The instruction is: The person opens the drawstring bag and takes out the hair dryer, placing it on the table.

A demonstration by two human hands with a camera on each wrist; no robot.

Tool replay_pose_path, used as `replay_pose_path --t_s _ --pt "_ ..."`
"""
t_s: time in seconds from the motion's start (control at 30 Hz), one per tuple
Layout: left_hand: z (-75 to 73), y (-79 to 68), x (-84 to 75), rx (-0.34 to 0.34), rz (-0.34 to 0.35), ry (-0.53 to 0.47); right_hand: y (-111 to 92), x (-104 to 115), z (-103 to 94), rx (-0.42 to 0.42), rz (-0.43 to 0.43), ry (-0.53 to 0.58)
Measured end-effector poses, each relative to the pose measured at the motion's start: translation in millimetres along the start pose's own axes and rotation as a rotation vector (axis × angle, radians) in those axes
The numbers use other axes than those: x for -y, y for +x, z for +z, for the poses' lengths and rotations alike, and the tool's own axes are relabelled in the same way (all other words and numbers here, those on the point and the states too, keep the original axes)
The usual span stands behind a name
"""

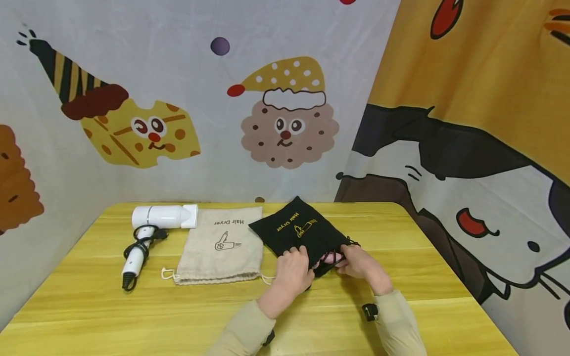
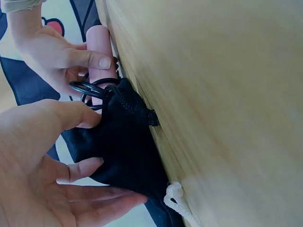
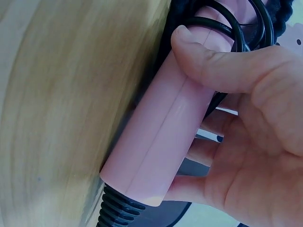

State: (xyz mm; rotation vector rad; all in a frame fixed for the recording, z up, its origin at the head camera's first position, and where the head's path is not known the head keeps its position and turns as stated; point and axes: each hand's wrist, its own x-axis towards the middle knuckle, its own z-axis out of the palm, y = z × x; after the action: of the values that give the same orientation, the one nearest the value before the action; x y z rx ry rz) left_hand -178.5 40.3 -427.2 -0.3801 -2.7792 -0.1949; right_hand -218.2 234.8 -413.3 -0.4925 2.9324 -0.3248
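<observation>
A black drawstring bag (image 1: 278,237), printed "Hair Dryer" in gold, lies with its mouth toward me. At its mouth my left hand (image 1: 291,272) grips the cloth, thumb at the rim and fingers along the side. My right hand (image 1: 358,262) holds the handle of a pink hair dryer (image 3: 158,132), its thumb across the handle and fingers around the far side. Black cord is looped around the upper handle. The dryer's head is hidden inside the bag, while the handle's end sticks out.
To the left, a beige drawstring bag (image 1: 200,262) with a hair dryer print lies flat. A white hair dryer (image 1: 162,216) with its cord wrapped around the handle overlaps that bag's far left corner. All stand on a yellow wood-grain table (image 1: 178,316), with a cartoon-printed curtain (image 1: 383,64) behind.
</observation>
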Motion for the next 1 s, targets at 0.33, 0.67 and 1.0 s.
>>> replay_pose_path --t_s 0.33,0.67,1.0 --pt "2.6 4.1 7.4 0.072 0.0 -0.059 0 -1 -1.5 -0.006 -0.018 0.008" --pt "3.9 4.4 12.4 0.096 -0.002 -0.087 0 -8 -1.4 -0.045 -0.098 0.0" --pt "3.0 4.8 17.3 0.091 -0.021 -0.123 -1 -14 -2.8 -0.047 -0.143 0.034"
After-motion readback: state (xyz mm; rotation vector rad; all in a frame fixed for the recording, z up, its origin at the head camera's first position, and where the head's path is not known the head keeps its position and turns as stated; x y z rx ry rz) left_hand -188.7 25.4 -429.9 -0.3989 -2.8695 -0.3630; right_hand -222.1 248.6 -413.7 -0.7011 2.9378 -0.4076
